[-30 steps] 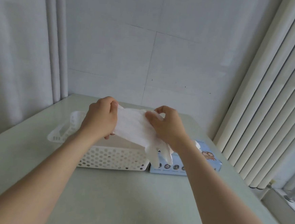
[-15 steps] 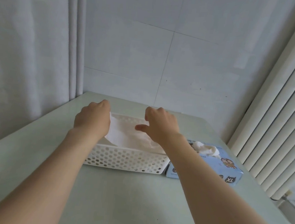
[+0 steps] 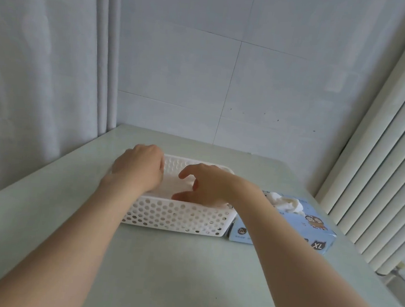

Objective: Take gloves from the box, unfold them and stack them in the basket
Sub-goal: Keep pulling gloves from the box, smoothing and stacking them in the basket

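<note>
Laying the glove flat is, I judge, the step in hand. Filling the lower frame is the pale worktop (image 3: 163, 271); at centre sits the white basket (image 3: 179, 217), with the blue box (image 3: 311, 229) just right of it and a next glove (image 3: 287, 203) puffing from its slot. My left hand (image 3: 139, 170) dips into the basket's left end with its fingers hidden, so I cannot tell its hold. My right hand (image 3: 208, 187) hovers relaxed, fingers spread, over the glove (image 3: 170, 184) inside, possibly touching it. I'd smooth outward, then lift both hands straight up.

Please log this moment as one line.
step: glove laid in basket; left hand: at left end, grip hidden; right hand: open over glove; box: beside basket, next glove protruding
</note>
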Demonstrator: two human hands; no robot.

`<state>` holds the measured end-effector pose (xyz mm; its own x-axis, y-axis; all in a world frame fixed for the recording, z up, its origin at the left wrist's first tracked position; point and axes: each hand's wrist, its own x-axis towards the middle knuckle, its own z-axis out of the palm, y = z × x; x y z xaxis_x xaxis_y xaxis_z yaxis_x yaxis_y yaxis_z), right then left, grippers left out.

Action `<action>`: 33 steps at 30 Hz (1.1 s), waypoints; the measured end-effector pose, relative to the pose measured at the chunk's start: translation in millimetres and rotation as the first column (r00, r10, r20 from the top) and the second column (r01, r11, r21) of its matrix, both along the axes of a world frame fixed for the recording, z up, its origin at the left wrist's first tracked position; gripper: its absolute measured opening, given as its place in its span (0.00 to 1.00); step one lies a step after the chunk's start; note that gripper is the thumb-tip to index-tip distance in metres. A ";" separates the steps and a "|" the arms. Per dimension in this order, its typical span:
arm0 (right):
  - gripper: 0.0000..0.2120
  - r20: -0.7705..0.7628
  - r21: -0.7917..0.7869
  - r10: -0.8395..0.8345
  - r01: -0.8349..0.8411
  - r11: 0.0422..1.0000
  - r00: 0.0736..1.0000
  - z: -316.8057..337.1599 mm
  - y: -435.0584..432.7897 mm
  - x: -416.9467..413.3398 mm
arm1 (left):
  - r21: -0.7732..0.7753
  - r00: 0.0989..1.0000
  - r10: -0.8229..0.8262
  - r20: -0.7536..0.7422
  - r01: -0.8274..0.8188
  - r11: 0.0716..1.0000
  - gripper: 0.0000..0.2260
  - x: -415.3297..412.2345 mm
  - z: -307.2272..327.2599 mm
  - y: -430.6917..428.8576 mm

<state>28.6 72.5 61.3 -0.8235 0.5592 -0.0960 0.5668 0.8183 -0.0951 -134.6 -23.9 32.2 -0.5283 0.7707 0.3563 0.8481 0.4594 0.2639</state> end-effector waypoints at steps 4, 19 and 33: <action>0.34 0.102 -0.020 0.011 -0.009 1.000 0.995 -4.1 4.0 -10.7 | -0.217 0.955 -0.065 0.290 0.131 0.967 0.10 0.9 2.7 -0.1; 0.13 -0.549 0.005 -0.084 0.104 0.995 0.832 -3.2 -0.6 26.3 | 0.267 0.980 -0.086 -0.179 0.132 0.955 0.09 42.5 12.8 -2.7; 0.13 -0.729 0.077 -0.353 0.582 0.810 0.587 -50.9 44.8 163.7 | 0.277 0.802 -0.414 -0.431 0.554 0.785 0.13 143.9 -32.7 21.6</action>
